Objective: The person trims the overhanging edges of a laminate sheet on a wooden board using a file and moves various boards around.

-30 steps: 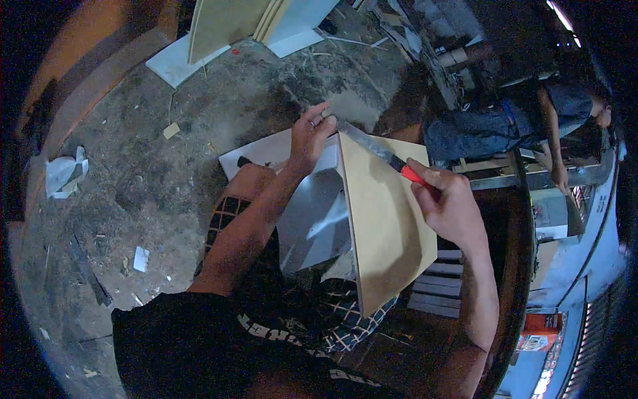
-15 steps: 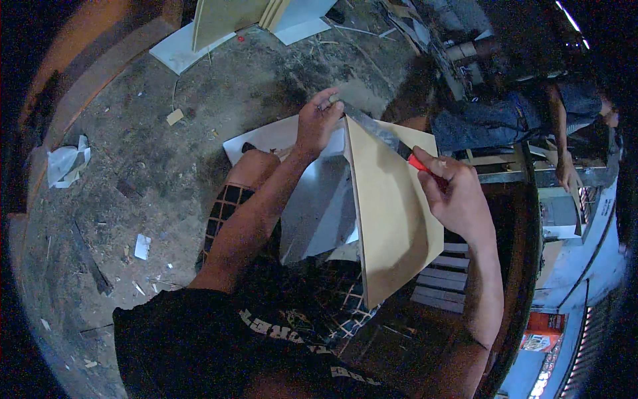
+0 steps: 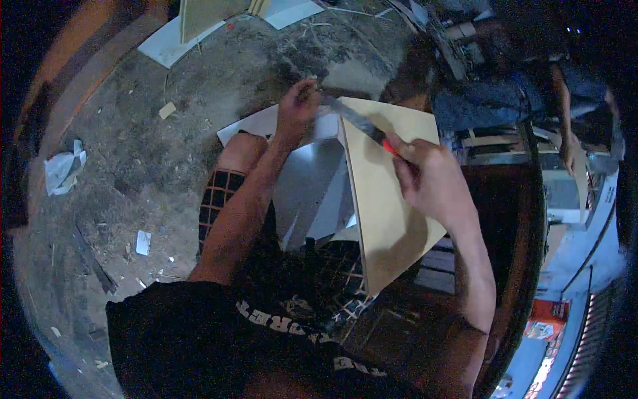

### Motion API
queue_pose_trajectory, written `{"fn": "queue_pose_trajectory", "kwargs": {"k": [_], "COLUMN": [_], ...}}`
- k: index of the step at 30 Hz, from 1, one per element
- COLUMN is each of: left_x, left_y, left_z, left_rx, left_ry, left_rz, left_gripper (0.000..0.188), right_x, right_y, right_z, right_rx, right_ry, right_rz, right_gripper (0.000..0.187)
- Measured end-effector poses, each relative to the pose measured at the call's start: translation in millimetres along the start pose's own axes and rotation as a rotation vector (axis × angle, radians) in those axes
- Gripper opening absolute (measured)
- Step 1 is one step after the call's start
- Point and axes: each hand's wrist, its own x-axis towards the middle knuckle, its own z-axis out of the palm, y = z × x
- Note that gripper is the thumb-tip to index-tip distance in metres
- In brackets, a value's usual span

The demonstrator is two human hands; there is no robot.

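Note:
My right hand (image 3: 428,176) is closed round the red handle of a long, flat, grey metal tool that looks like a file (image 3: 359,120). At its far end, my left hand (image 3: 299,110) has its fingers closed about the tip, slightly blurred. The tool slants across the top corner of a tan board (image 3: 392,199), which stands upright before me with its thin edge facing left. Whether the blade touches that edge cannot be made out. A white panel (image 3: 309,183) adjoins the board on the left, above my checked shorts.
A person's arm (image 3: 565,126) and dark trousers show at the right, beside a thin sheet. White and tan panels (image 3: 169,46) stand at the back. Crumpled plastic (image 3: 65,166) and scraps litter the dirty floor at the left. A dark wooden piece (image 3: 495,233) borders the right.
Both hands and the file have slid to the upper left, past the board's corner. The board stays nearly in place; the whole view has shifted slightly.

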Motion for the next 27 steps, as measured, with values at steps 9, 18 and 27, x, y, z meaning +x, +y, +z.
{"fn": "queue_pose_trajectory", "kwargs": {"k": [9, 18, 27], "left_x": [16.2, 1.7, -9.7], "left_y": [22.4, 16.1, 2.3], "left_z": [17.7, 40.0, 20.4], "left_rx": [0.027, -0.053, 0.202], "left_ry": [0.068, 0.129, 0.151], "left_rz": [0.067, 0.089, 0.157], "left_gripper": [0.026, 0.021, 0.019], "right_x": [-11.2, -7.4, 11.0], "right_y": [6.9, 26.7, 23.2], "right_z": [-36.6, -37.6, -27.3], "right_rx": [0.106, 0.131, 0.072], "right_ry": [0.112, 0.072, -0.045], "right_rz": [-0.093, -0.071, -0.145], "right_gripper": [0.035, 0.034, 0.033]}}
